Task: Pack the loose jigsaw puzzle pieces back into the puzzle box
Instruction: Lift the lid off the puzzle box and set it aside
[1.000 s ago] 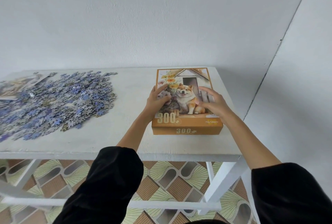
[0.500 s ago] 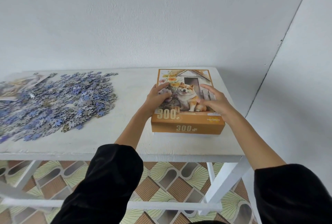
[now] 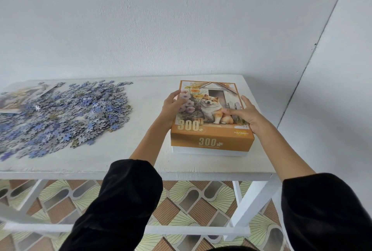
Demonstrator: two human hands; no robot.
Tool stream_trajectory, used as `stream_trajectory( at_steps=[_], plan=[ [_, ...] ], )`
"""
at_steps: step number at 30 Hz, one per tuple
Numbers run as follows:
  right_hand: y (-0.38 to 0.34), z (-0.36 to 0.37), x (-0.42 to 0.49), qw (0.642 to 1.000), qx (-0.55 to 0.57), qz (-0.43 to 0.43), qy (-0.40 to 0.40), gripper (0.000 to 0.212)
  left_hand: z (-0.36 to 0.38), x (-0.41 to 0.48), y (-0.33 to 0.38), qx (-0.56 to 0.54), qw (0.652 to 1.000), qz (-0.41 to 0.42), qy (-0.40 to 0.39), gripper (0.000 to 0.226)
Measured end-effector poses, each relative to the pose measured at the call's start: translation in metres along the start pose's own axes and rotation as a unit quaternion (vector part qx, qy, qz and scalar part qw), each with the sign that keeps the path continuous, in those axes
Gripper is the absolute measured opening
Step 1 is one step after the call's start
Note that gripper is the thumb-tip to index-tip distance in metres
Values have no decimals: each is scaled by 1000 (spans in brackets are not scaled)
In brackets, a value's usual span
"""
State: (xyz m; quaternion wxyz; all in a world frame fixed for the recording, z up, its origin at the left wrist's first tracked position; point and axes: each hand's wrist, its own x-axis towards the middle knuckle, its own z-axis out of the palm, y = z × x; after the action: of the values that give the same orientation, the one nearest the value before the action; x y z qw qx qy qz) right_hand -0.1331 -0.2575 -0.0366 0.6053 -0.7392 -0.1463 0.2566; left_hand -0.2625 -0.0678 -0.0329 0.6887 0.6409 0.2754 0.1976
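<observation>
The puzzle box (image 3: 211, 138) sits at the right end of the table (image 3: 153, 93). The left hand (image 3: 171, 107) and right hand (image 3: 248, 116) curl round the sides of its lid (image 3: 213, 99), thumbs on top. The card lid looks light and stiff, so the sides seem a good hold.

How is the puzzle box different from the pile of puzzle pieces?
The puzzle box is orange with a dog picture; the pile of puzzle pieces looks blue and grey. The box is one neat block, held by the left hand and right hand; the pile lies scattered, untouched. Both sit on the white table.
</observation>
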Motion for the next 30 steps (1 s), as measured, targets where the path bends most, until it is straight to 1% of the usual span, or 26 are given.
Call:
stream_trajectory(
  at_steps=[2, 4, 8, 11, 13, 17, 23, 26, 30],
  plan=[
    [-1, 1, 1, 1000, -10, -6, 5, 98, 0, 0, 3, -4, 1000, -22, 7, 46],
    [-4, 1, 2, 999, -33, -9, 8, 94, -1, 0, 5, 6, 999, -40, -3, 46],
    [-15, 2, 2, 997, -70, -30, -30, 87, 1, -4, 11, 25, 998, -52, -14, 48],
    [-16, 2, 0, 992, -93, -65, -58, 88, 2, -5, 14, 52, 998, -40, -20, 53],
    [-16, 1, -1, 989, -107, -74, -66, 85, 4, -7, 15, 49, 998, -31, -20, 55],
    [-20, 0, -3, 990, -92, -90, -55, 80, 3, -8, 20, 24, 1000, -9, -10, 51],
    [-29, -3, -5, 984, -91, -147, -33, 82, 7, -12, 30, 29, 998, 61, -15, 49],
    [-33, -5, -5, 983, -88, -160, -32, 82, 8, -11, 33, 31, 997, 68, -13, 51],
    [-34, -6, -3, 985, -78, -148, -31, 76, 7, -7, 34, 29, 998, 61, -12, 54]
  ],
)
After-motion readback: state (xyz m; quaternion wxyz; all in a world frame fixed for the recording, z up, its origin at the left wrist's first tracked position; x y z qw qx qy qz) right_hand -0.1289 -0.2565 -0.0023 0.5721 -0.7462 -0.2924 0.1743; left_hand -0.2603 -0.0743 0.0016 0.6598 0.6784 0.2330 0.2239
